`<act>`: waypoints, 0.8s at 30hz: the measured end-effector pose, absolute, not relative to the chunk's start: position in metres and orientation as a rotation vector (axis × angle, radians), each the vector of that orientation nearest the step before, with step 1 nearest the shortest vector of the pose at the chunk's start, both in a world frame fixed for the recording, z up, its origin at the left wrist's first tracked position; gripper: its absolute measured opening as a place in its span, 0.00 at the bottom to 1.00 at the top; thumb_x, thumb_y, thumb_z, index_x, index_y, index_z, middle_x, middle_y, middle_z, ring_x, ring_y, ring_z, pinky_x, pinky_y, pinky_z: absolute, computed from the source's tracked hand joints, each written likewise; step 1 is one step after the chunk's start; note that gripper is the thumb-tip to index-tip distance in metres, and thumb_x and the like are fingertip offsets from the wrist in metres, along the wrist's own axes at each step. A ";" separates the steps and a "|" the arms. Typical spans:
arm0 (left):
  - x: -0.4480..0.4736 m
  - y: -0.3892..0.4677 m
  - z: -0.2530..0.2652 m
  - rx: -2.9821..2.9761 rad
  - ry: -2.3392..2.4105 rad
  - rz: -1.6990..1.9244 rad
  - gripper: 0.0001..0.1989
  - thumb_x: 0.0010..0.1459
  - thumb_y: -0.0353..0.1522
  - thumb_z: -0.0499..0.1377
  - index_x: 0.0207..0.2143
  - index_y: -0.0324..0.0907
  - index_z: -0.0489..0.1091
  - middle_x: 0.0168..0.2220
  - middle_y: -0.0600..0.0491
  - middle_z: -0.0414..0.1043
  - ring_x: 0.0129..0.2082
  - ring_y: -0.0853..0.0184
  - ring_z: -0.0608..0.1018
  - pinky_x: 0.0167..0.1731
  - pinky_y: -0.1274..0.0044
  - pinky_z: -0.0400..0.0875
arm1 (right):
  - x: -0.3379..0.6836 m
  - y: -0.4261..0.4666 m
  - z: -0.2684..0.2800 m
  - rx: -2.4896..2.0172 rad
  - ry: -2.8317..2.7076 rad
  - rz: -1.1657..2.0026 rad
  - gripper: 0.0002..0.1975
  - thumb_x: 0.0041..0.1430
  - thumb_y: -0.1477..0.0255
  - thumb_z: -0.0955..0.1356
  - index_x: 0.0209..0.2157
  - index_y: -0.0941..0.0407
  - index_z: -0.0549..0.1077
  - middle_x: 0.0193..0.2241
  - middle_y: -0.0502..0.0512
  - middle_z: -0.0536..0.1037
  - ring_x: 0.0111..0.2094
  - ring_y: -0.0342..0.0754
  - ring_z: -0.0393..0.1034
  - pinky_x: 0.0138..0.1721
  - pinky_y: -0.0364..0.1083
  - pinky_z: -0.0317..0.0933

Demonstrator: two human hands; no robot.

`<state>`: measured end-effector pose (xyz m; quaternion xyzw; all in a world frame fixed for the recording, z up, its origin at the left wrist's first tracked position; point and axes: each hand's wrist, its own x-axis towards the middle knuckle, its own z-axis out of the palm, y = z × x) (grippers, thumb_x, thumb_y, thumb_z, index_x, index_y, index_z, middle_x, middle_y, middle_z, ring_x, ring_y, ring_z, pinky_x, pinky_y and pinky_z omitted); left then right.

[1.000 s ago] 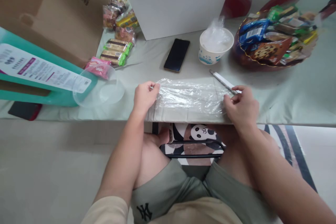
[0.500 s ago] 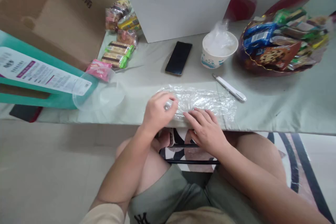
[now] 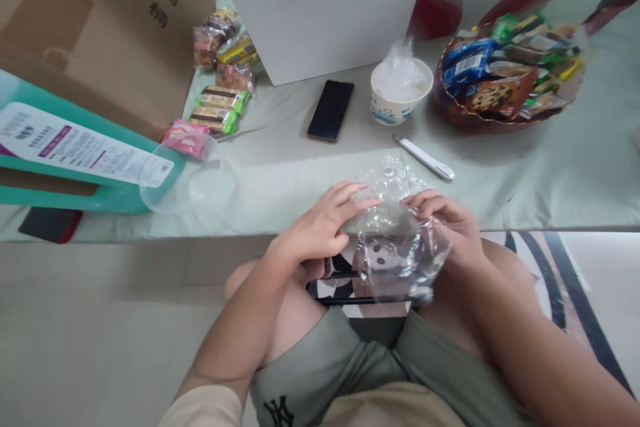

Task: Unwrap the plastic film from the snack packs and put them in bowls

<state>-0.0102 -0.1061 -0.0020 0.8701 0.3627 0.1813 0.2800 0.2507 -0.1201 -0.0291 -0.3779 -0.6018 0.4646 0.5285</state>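
A clear, crinkled plastic bag hangs over the table's front edge between my hands, its upper part resting on the cloth. My right hand has its fingers closed on the bag's right side. My left hand is open at the left side of the bag, fingers stretched out, fingertips against or just beside the film. Beyond the bag, a white-handled cutter lies slantwise on the cloth. A black phone lies farther back, left of a paper cup with clear plastic bunched in it.
On the right stands a dark red bowl full of wrapped snacks. Loose snack packs lie at the left, near a clear plastic lid or tub and a green bottle. A cardboard box and a white box stand behind.
The bag lay flat along the table; now it is bunched up and droops over the edge. My right hand has moved right and gripped it. My left hand has shifted right and opened.
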 end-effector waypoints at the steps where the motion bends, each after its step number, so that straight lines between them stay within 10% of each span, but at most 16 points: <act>1: -0.004 -0.109 -0.006 2.388 1.029 0.468 0.44 0.51 0.17 0.57 0.68 0.53 0.58 0.73 0.45 0.51 0.74 0.49 0.54 0.68 0.52 0.59 | 0.254 -0.119 -0.028 -0.921 -1.344 1.176 0.10 0.61 0.61 0.73 0.30 0.51 0.75 0.36 0.54 0.77 0.42 0.52 0.77 0.43 0.52 0.71; 4: 0.010 -0.114 -0.017 2.546 1.110 0.617 0.37 0.58 0.25 0.64 0.68 0.52 0.58 0.75 0.42 0.47 0.75 0.42 0.49 0.67 0.46 0.58 | 0.260 -0.118 -0.028 -0.936 -1.281 1.298 0.13 0.58 0.58 0.75 0.29 0.51 0.74 0.37 0.54 0.77 0.43 0.52 0.77 0.42 0.52 0.73; 9: 0.019 -0.107 -0.017 2.650 0.997 1.009 0.06 0.68 0.29 0.58 0.44 0.45 0.75 0.50 0.50 0.81 0.60 0.59 0.77 0.62 0.60 0.68 | 0.253 -0.121 -0.031 -0.965 -1.602 0.890 0.07 0.62 0.68 0.72 0.43 0.48 0.76 0.46 0.55 0.77 0.50 0.53 0.75 0.52 0.56 0.71; 12: 0.014 -0.104 -0.011 2.604 1.096 1.105 0.05 0.67 0.29 0.58 0.39 0.42 0.75 0.41 0.50 0.83 0.49 0.62 0.82 0.52 0.66 0.74 | 0.244 -0.125 -0.031 -0.956 -1.814 0.524 0.19 0.58 0.73 0.74 0.50 0.48 0.74 0.52 0.58 0.75 0.56 0.56 0.72 0.57 0.58 0.68; 15: 0.004 -0.106 -0.005 2.548 1.180 0.985 0.06 0.66 0.29 0.59 0.40 0.42 0.76 0.40 0.50 0.83 0.42 0.63 0.83 0.44 0.69 0.76 | 0.236 -0.129 -0.029 -0.880 -1.955 0.430 0.09 0.58 0.73 0.73 0.40 0.50 0.75 0.46 0.56 0.79 0.56 0.57 0.74 0.54 0.56 0.69; 20: -0.008 -0.110 0.005 2.474 0.934 0.818 0.08 0.62 0.34 0.63 0.43 0.42 0.77 0.48 0.47 0.82 0.55 0.57 0.80 0.57 0.62 0.72 | 0.234 -0.130 -0.026 -0.991 -1.965 0.551 0.04 0.62 0.72 0.71 0.31 0.51 0.74 0.27 0.47 0.81 0.34 0.48 0.80 0.50 0.54 0.67; 24: -0.005 -0.109 0.006 2.077 0.981 0.800 0.09 0.64 0.33 0.60 0.32 0.43 0.79 0.41 0.50 0.84 0.43 0.64 0.83 0.46 0.71 0.77 | 0.235 -0.128 -0.023 -1.266 -1.727 0.683 0.07 0.62 0.67 0.69 0.30 0.52 0.73 0.26 0.49 0.81 0.27 0.46 0.76 0.34 0.47 0.69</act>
